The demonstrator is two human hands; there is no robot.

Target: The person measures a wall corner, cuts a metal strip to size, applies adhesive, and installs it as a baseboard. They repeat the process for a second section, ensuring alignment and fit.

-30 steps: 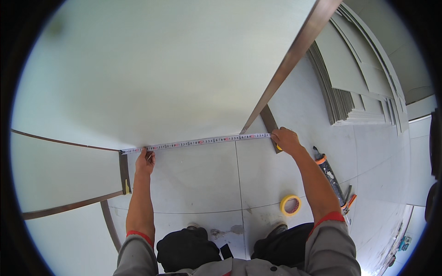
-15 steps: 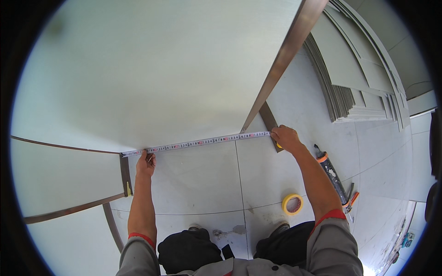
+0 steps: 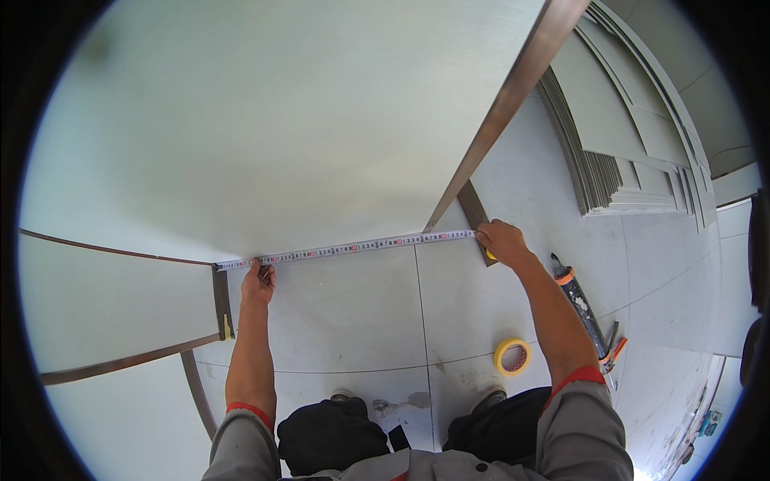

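A white tape measure blade [image 3: 345, 248] stretches almost level along the lower edge of a large pale panel [image 3: 273, 120]. My left hand [image 3: 258, 282] pinches the blade near its left end, which reaches the corner of a dark metal frame piece [image 3: 220, 297]. At the other end, my right hand [image 3: 502, 240] is closed round the tape measure; a bit of yellow shows under its fingers, and most of what it grips is hidden. Beside the right hand, a brown metal strip [image 3: 472, 200] lies on the floor and runs partly under it.
A brown metal edge [image 3: 513, 92] rises along the panel's right side. Grey boards [image 3: 618, 128] are stacked at the far right. On the tiled floor [image 3: 345, 321] lie a caulking gun [image 3: 579, 301], orange-handled pliers [image 3: 616, 353] and a yellow tape roll [image 3: 512, 357].
The view has shifted slightly, so everything sits a little further right. Both hands keep their places on the stretched tape measure.
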